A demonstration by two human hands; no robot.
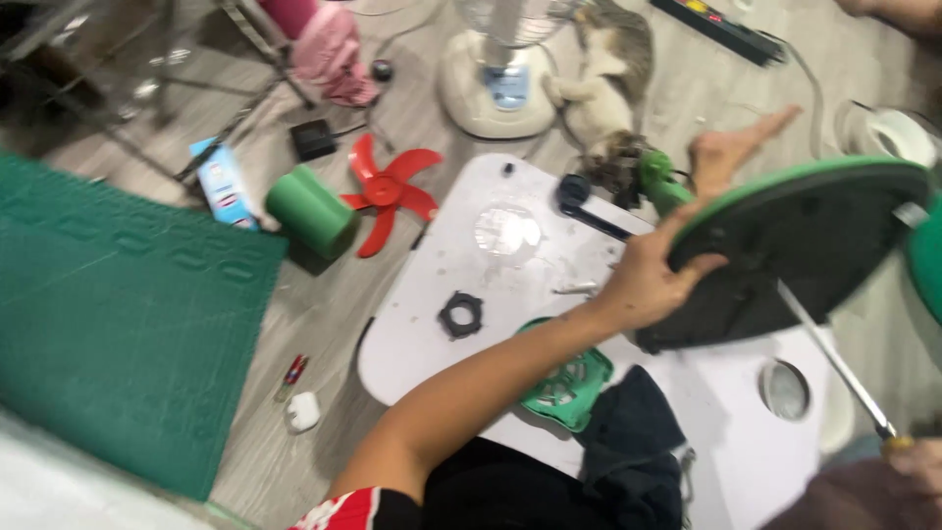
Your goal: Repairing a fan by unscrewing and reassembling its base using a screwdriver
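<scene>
- As it tilts above the white table (432, 334), a round fan base (795, 245), green-rimmed with a dark underside, sits in the left hand (653, 275), whose fingers curl over its near edge.
- The right hand (917, 461), low beside the base, shows only at the frame's corner; it appears closed on a screwdriver (834, 358) whose shaft points up at the base's underside.
- Below the base lie a green grille piece (564, 388) and a dark cloth (633, 422).
- Left of the base, a black ring nut (460, 315) rests on the table.
- Farther left, on the floor, lie a red fan blade (388, 191) and a green cylinder (309, 208).
- Beyond the base, a cat (613, 88) lies by a white fan stand (496, 88).
</scene>
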